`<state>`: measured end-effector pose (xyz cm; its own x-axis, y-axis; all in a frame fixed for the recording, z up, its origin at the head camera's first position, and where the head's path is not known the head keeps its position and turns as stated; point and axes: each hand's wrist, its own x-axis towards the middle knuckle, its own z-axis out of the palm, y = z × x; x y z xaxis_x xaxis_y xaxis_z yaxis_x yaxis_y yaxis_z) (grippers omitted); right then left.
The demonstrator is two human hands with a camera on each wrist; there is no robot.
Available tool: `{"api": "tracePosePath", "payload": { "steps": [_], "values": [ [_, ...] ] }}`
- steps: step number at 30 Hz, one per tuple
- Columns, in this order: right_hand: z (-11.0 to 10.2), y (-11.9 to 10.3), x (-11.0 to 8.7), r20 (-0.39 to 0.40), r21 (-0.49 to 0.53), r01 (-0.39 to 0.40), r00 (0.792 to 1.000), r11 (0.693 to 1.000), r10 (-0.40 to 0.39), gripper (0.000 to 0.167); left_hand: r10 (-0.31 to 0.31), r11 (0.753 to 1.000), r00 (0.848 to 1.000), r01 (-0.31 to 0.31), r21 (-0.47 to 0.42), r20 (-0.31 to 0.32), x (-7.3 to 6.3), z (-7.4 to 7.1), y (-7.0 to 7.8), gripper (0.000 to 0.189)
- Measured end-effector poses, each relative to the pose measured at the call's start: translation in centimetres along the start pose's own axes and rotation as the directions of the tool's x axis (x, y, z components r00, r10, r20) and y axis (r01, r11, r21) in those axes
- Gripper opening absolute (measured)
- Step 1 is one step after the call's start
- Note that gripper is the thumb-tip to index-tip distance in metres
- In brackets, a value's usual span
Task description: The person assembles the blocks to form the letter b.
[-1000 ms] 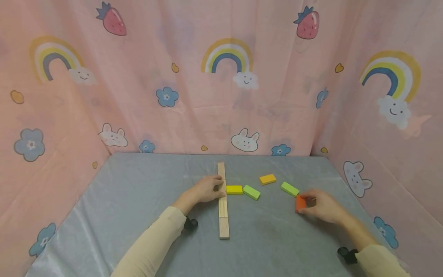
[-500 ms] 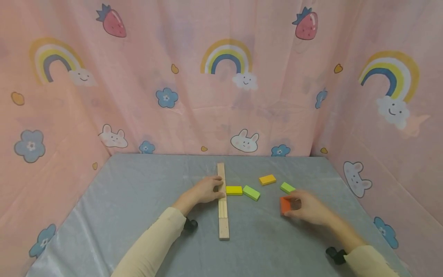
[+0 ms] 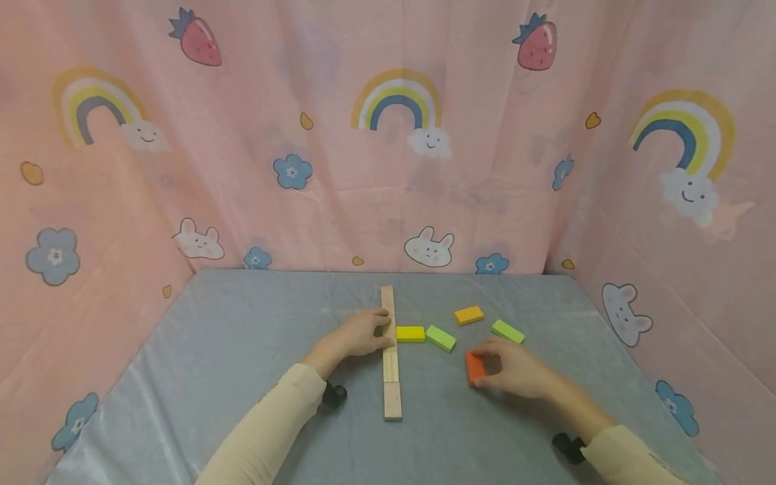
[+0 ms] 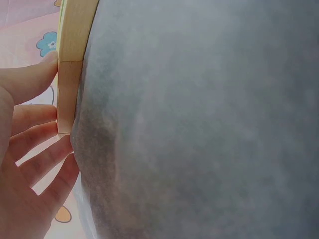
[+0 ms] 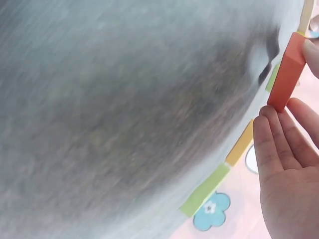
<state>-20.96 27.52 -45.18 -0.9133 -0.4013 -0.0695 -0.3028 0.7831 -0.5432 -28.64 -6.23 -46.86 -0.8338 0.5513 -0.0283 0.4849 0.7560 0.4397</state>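
My right hand (image 3: pixel 515 370) holds an orange-red block (image 3: pixel 475 368) by its two ends, between thumb and fingertips. In the right wrist view this orange-red block (image 5: pixel 288 73) is tilted and fully visible. My left hand (image 3: pixel 364 331) touches a straight row of plain wooden blocks (image 3: pixel 392 401) from its left side, thumb nearer me than the fingers. The left wrist view has its fingers fairly straight against the wooden blocks (image 4: pixel 70 94). A yellow block (image 3: pixel 411 335) meets the row's right side, and a light green block (image 3: pixel 440 339) lies angled at its right end.
Beyond the orange-red block lie an amber block (image 3: pixel 469 315) and a second light green block (image 3: pixel 507 331). Grey cloth (image 3: pixel 273 303) covers the table, and a pink patterned curtain (image 3: pixel 242 168) stands around its back and sides.
My right hand has carried the orange-red block leftward, away from the second light green block and toward the angled one. My left hand and the wooden row have stayed put.
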Motion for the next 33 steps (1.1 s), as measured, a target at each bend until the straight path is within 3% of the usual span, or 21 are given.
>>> {"api": "tracePosePath", "payload": {
  "steps": [9, 33],
  "values": [
    [0.5, -1.6, 0.7, 0.001, -0.030, 0.011, 1.000, 0.999, -0.011, 0.052, -0.006, 1.000, 1.000, 0.006, -0.007, 0.002, 0.1, 0.0, -0.1, 0.059],
    [1.8, -1.8, 2.3, 0.010, -0.021, 0.014, 1.000, 1.000, -0.014, 0.055, -0.001, 1.000, 1.000, 0.001, 0.006, 0.000, 0.0, -0.1, 0.1, 0.058]
  ]
}}
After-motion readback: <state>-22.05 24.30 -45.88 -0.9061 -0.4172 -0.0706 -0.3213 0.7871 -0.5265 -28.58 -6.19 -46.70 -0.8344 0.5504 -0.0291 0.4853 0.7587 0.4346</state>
